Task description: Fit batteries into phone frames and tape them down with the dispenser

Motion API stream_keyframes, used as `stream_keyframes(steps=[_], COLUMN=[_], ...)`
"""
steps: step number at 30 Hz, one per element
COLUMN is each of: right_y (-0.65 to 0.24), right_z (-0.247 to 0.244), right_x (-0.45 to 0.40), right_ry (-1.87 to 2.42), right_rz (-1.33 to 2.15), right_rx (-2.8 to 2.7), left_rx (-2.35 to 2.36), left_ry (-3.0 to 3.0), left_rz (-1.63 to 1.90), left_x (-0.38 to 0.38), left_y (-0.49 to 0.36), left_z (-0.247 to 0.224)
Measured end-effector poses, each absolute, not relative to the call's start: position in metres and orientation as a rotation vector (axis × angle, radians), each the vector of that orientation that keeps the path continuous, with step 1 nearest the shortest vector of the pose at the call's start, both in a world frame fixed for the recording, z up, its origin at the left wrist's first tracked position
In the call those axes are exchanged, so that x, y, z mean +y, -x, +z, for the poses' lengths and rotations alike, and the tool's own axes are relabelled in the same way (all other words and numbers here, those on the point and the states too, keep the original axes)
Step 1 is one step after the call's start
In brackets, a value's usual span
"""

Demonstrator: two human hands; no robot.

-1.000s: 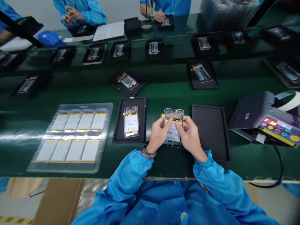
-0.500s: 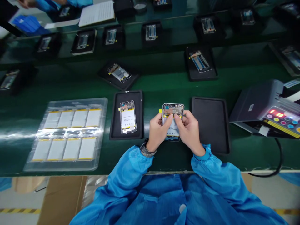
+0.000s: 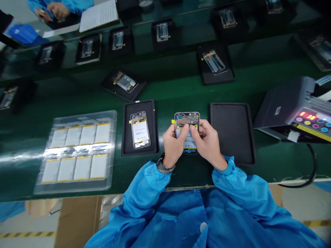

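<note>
Here the open phone frame (image 3: 187,128) sits between both hands, lifted just above the green bench (image 3: 181,93) near its front edge. The left hand (image 3: 172,146) grips the frame's left side, fingers curled under it and thumb laid across its face. The right hand (image 3: 208,143) holds the right side the same way, and its thumb meets the left thumb near the yellow strip across the frame's upper half. Both thumbs seem to press on the battery there, though the contact itself is too small to make out.

Just to the right lies an empty black tray (image 3: 232,132), close to the right wrist. To the left, a second black tray (image 3: 126,137) carries one finished phone frame (image 3: 140,130) with a white battery in it. Further left, a clear blister pack (image 3: 77,151) holds eight white batteries in two rows of four. At the far right stands a grey machine (image 3: 292,106) with a red display and coloured buttons, its black cable (image 3: 311,165) curling over the bench edge.

Nothing lies between the hands and the trays. Beyond them, two more trays with phone frames rest mid-bench, and a back row holds several others. A co-worker's hands (image 3: 55,8) in blue sleeves show at the top left.
</note>
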State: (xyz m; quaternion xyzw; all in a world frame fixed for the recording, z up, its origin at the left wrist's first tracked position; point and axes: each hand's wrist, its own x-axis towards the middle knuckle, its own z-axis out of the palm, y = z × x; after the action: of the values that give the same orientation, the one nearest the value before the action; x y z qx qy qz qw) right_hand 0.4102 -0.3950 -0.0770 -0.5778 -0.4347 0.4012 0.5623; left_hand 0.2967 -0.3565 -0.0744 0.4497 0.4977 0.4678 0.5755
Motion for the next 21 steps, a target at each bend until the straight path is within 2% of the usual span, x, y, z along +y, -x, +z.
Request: stream_keyframes(steps=[14,21], right_y=[-0.409,-0.412], right_z=[-0.086,-0.082], right_x=[-0.396,-0.398], right_ry=[1.427,1.392], right_rz=[0.852,0.93], right_rx=[-0.995,-0.97], left_rx=[1.264,1.145], left_ry=[-1.131,-1.069], left_rz=[1.082,1.046], left_x=[-0.358,-0.356], left_y=[-0.301,-0.299], left_z=[-0.077,-0.08])
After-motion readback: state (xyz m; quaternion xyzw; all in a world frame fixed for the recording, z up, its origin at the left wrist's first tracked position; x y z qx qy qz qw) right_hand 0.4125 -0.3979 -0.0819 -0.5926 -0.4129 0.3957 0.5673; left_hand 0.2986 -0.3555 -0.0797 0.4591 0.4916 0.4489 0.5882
